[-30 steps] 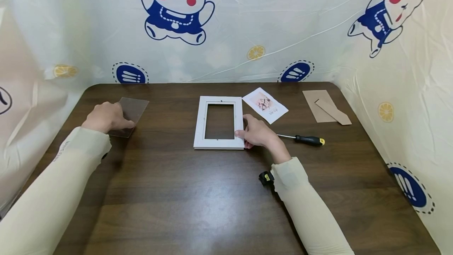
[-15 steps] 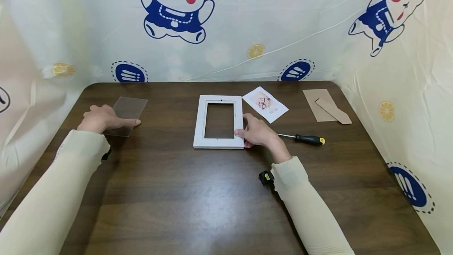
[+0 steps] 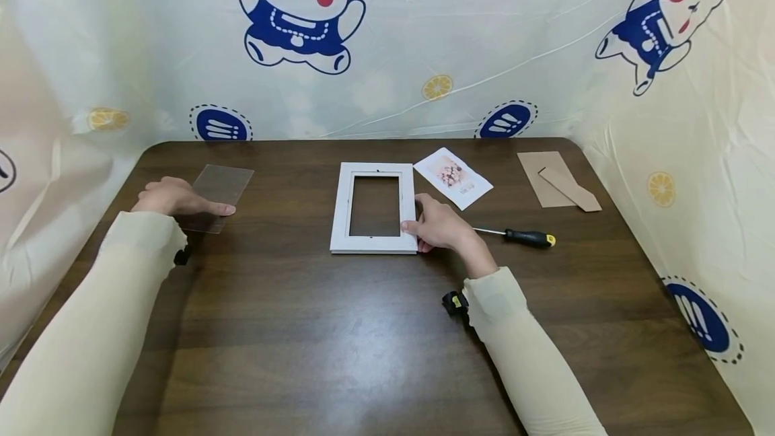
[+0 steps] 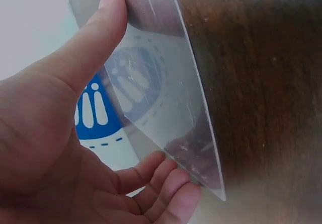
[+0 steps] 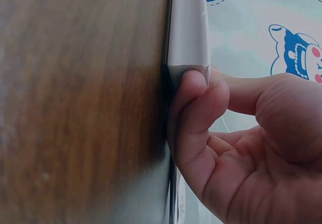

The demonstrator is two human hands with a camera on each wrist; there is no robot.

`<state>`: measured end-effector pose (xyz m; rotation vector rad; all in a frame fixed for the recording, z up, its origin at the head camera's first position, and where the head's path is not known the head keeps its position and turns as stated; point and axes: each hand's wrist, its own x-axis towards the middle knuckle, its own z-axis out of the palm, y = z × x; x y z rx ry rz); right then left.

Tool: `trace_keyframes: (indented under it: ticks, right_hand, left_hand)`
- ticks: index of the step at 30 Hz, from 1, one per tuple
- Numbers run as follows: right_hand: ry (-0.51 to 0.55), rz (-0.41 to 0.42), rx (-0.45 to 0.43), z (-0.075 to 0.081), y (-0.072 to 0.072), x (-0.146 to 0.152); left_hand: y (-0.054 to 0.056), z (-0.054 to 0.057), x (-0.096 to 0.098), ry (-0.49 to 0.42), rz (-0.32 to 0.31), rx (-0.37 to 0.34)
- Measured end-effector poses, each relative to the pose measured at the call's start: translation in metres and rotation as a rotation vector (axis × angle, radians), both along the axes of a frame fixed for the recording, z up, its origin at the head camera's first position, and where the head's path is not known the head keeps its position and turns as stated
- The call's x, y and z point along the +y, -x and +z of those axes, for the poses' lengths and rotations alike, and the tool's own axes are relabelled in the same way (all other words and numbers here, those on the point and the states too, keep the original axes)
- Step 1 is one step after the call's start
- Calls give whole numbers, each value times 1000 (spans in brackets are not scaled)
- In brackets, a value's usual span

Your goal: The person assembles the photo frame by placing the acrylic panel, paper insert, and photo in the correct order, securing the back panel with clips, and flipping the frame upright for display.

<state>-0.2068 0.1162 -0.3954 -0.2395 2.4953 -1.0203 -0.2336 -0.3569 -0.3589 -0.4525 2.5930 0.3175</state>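
Behind the work stands the printed backdrop (image 3: 399, 39); before you is the dark wooden table (image 3: 272, 328), which carries all parts. The white frame (image 3: 343, 207) lies flat near the table's middle, its window showing bare wood. Your right hand (image 3: 442, 224) is clamped on the frame near its lower right corner, thumb on the face, fingers against the outer side. This hold is unchanged over the last second.

Your left hand (image 3: 172, 197) is where the change has occurred. One second ago its fingers covered the upper left of the transparent sheet (image 3: 224, 186); now they sit lower and farther out, exposing more of the surface. The thumb, which half a second ago reached past the right edge, now meets it. In the left wrist view the hand grips the sheet by opposite edges, thumb against fingertips. The sheet remains in about the same place, left of the frame and well apart from it; whether it touches the table throughout, you cannot tell. Judge this as a revised hold, with sheet and frame not yet joined.

At far right rests the brown board (image 3: 549, 197). The flower card (image 3: 453, 179) lies just beside the frame's upper right corner. Nearer you is the screwdriver (image 3: 528, 239), and partly across the board, the brown strip (image 3: 569, 190)
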Motion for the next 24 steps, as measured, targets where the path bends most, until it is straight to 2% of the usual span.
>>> trace_keyframes:
  ticks: [5, 15, 19, 24]
  right_hand:
    - [0, 1, 8, 0, 0, -1]
    - [9, -4, 12, 0, 1, -1]
    - [16, -7, 11, 0, 0, -1]
    - [8, -11, 8, 0, 0, 0]
  left_hand:
    - [0, 3, -1, -2, 6, -6]
    - [2, -3, -9, 6, 28, 34]
    - [2, -1, -12, -35, -9, 68]
    - [2, 4, -18, -83, -103, 142]
